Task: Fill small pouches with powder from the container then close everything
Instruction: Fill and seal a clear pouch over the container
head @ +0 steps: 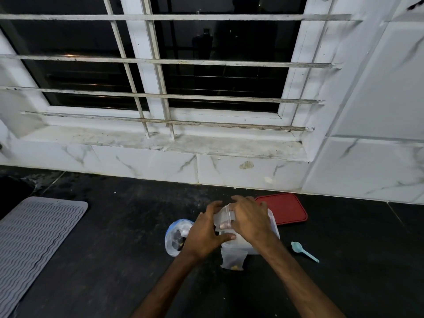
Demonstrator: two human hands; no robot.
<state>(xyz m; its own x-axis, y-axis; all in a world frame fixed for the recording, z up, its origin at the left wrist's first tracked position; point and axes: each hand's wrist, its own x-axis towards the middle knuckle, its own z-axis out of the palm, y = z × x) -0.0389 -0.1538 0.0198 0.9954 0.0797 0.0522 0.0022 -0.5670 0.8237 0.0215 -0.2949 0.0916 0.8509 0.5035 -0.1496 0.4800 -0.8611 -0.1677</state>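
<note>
Mid-fill: I'm pinching a small clear pouch (226, 214) between left hand (206, 232) and right hand (249, 222) over the open container (274, 227), second pouch (232, 259) standing at its front (contents unclear), red lid (284, 210) and scoop (304, 251) lying on the surface (114, 249), closing pending.

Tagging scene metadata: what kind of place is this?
Probably a home kitchen counter: a dark stone countertop, a grey ridged drying mat, and marble-look wall tiles under a barred window.
</note>
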